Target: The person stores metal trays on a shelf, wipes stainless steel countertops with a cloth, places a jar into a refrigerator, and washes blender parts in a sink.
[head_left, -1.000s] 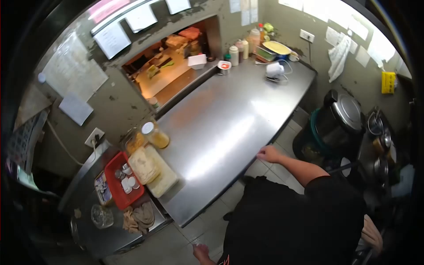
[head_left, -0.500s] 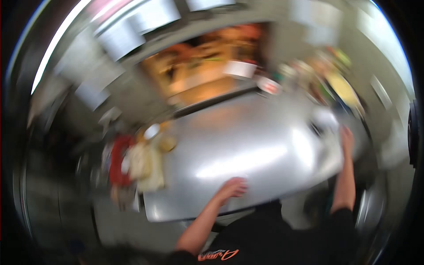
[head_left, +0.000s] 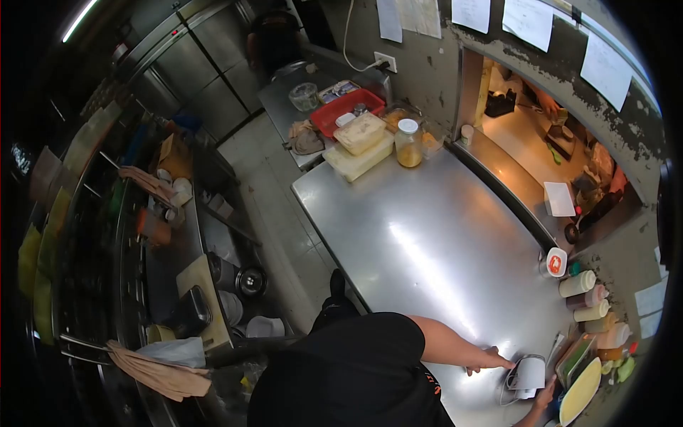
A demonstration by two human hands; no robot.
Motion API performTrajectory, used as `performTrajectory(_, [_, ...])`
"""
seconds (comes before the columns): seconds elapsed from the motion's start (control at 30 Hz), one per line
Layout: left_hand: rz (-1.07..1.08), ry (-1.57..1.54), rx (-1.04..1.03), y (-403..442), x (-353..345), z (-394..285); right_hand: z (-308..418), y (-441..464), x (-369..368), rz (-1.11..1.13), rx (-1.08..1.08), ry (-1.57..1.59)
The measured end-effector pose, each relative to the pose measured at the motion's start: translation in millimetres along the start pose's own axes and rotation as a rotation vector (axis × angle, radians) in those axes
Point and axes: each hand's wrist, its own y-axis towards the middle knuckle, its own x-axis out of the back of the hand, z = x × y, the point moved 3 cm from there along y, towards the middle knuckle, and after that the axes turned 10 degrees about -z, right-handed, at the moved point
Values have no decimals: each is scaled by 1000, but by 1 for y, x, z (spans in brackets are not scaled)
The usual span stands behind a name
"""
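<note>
Left hand (head_left: 489, 359) and right hand (head_left: 545, 396) moved beside one white device (head_left: 531, 371), both grips unclear.

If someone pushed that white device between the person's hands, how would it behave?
The white device is probably stiff, being boxy and hard-looking. It might slide easily, as the table looks smooth and shiny. The looped cord beside it could trail or snag.

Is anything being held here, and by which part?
It cannot be told: the left hand and right hand are at opposite sides of the white device, but no clear grip shows.
</note>
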Motion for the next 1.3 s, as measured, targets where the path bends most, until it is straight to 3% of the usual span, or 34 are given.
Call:
performTrajectory(0.07, [-18,-62,2,16,-11,-5,30,-38,-13,377,-111,698])
performTrajectory(0.13, [27,-83,-26,25,-18,-8,127,-131,-4,508,-48,760])
performTrajectory(0.17, [-10,-119,-7,30,-21,-6,105,-125,-16,485,-37,704])
performTrajectory(0.23, [1,-142,-43,10,-20,-4,150,-174,-30,603,-194,785])
performTrajectory(0.27, [-104,-165,-112,-3,-16,-2,157,-189,-44,607,-225,863])
performTrajectory(0.4, [-369,-73,-254,-3,12,38,203,-242,-80,636,-41,865])
performTrajectory(0.47, [-328,-158,-203,-56,55,37,251,-285,-87,666,-17,883])
performTrajectory(0.5, [-302,-197,-183,-76,76,39,270,-298,-92,704,50,914])
performTrajectory(0.6, [-258,-314,-411,-101,137,54,342,-337,-113,754,221,909])
performTrajectory(0.63, [-338,-414,-479,-100,154,63,372,-352,-121,806,288,903])
performTrajectory(0.83, [-438,-804,-922,-206,302,118,549,-461,-196,754,744,473])
performTrajectory(0.97, [-524,-885,-1207,-282,405,175,667,-571,-250,720,1079,277])
performTrajectory(1.03, [-555,-869,-1291,-323,457,196,713,-614,-274,609,1360,152])
performTrajectory(1.1, [-598,-884,-1334,-362,503,215,762,-657,-297,617,1473,166])
performTrajectory(1.3, [-601,-829,-1425,-430,647,244,874,-743,-346,541,1622,304])
